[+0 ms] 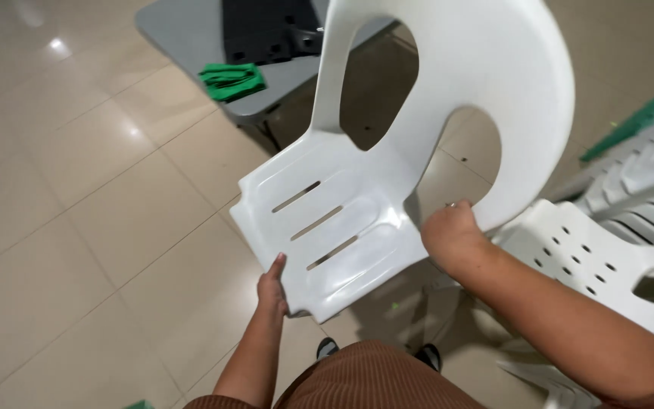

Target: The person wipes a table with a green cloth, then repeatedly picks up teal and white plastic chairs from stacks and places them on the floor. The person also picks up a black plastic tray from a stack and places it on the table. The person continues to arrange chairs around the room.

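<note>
1. The white plastic chair [387, 174] is lifted off the tiled floor [92, 227] and tilted, with its seat facing the camera and its backrest pointing up and away. The left hand [272, 286] pinches the front edge of the seat, thumb on top and fingers curled underneath. The right hand [452, 235] is clenched around the inner edge of the armrest curve, beside the seat's right side.

2. The left grip looks thin: only a thumb and the fingertips hold a smooth, glossy rim. If the chair swings, that edge could slide out, leaving the right hand alone to carry the weight, and the chair would likely twist and drop towards the feet [327, 348] below.

3. The backrest reaches close to the grey table [183, 38], where a folded green cloth [231, 80] and a black item [263, 30] lie near the edge. A wide turn could knock the table or sweep these off.

4. Other white chairs [607, 257] stand just beside the right forearm. Swinging the held chair that way could catch an armrest on them and jam or topple the stack.

5. The polished floor looks slippery, so a misstep while carrying is possible.
</note>
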